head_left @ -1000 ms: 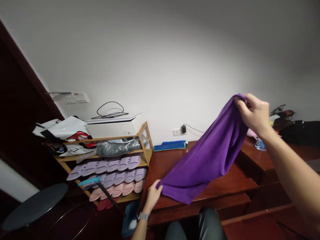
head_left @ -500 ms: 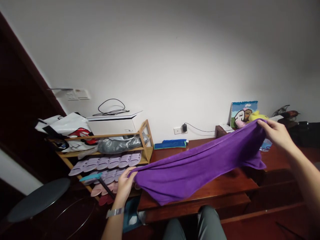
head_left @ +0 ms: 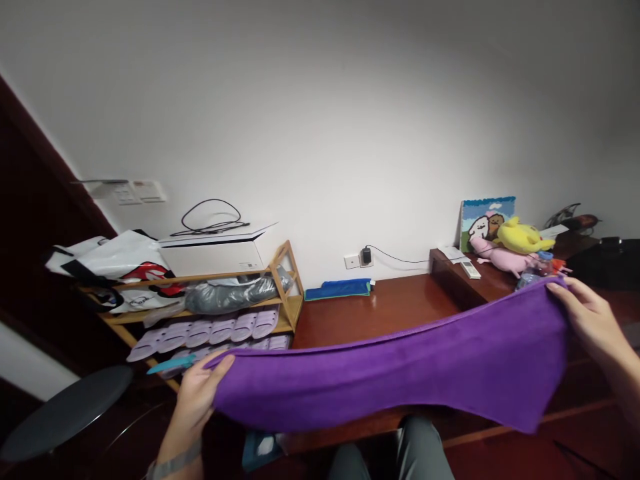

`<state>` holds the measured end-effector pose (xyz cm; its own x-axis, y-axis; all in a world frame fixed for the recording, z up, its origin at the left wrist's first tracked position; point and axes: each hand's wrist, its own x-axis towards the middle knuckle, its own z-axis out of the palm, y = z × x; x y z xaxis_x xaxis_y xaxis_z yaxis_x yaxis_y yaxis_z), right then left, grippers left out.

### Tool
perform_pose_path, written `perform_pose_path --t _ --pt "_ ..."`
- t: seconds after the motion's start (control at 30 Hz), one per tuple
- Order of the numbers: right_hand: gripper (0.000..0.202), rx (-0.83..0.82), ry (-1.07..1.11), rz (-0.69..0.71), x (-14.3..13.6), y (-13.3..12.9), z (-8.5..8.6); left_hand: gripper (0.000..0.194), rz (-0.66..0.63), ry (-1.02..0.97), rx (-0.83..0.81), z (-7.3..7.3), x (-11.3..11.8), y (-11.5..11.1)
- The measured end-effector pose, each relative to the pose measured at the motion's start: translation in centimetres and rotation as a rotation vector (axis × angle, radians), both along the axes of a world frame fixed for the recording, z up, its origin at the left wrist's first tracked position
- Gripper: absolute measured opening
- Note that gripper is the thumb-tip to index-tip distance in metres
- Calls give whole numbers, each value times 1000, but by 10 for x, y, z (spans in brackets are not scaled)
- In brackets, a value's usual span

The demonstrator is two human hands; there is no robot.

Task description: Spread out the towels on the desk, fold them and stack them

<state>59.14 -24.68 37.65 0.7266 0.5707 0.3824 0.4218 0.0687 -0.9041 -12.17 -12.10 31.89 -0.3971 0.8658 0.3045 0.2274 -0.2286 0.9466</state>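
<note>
A purple cloth (head_left: 390, 373) hangs stretched out in the air between my two hands, over the front of the dark red wooden table (head_left: 380, 308). At the cloth's upper left corner, my left hand (head_left: 197, 393) pinches it between thumb and fingers. My right hand (head_left: 593, 313) grips the upper right corner in the same way. The lower edge dangles loose, drooping furthest at the right. Part of the table's front lies hidden behind the cloth.
Folded blue cloths (head_left: 340, 288) lie by the wall. At left stands a wooden rack (head_left: 287, 280) with slippers (head_left: 220, 330) and a white box (head_left: 215, 257). Plush toys (head_left: 520, 237), a bottle (head_left: 537, 267) and a remote (head_left: 470, 269) sit on the right. A round stool (head_left: 70, 407) is lower left.
Both hands have moved lower and further apart, the left one leftward and the right one rightward. The purple cloth is pulled wider, and the toys and bottle show more fully.
</note>
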Motion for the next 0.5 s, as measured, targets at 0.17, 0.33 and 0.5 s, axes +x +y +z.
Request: perform_pose_path --t 0.17,0.33,0.5 --pt "33 -87 7 71 4 30 -47 71 -200 -40 -195 -32 10 33" --pt "39 -211 -20 151 6 110 -125 73 -140 428 -238 -96 28 110" --pt "30 -495 -90 132 -1 191 -217 41 -55 732 -424 -165 56 170"
